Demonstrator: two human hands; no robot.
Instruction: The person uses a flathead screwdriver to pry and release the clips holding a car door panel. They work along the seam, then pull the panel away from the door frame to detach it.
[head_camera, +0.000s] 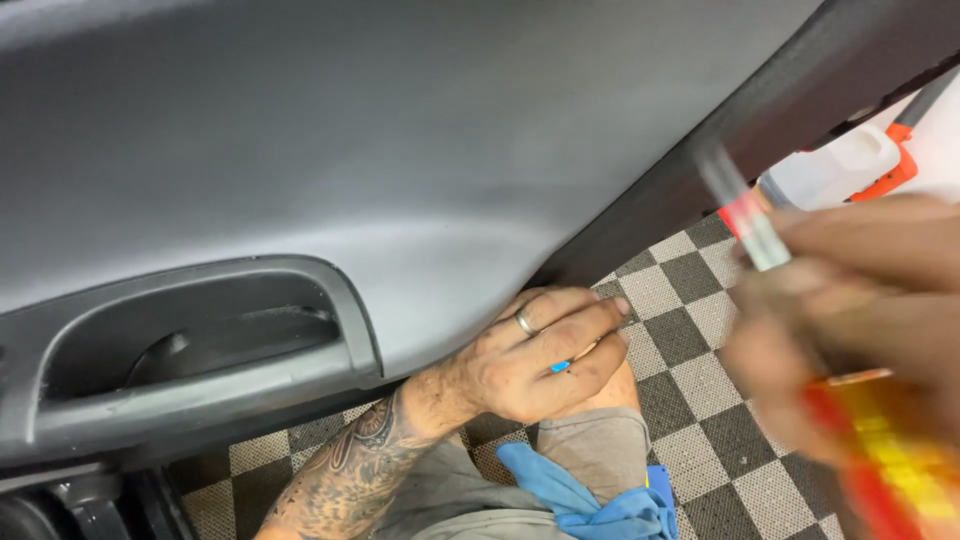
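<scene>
Close up, two hands, left hand (535, 350) on one door panel (350, 150), right hand (850, 300) gripping one tube (745, 215)

My one view comes from my head, looking steeply down and close at the grey door panel (400, 150), which fills the far and left of the scene. Nearer lies the checkered floor (690, 350). My right hand (850, 330) sits so near the lens that it blurs, perhaps holding a can.

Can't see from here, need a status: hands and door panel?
Left hand pressed at grey door panel lower edge, small blue item underneath. Right hand blurred, gripping red-yellow can. Nothing between.
</scene>
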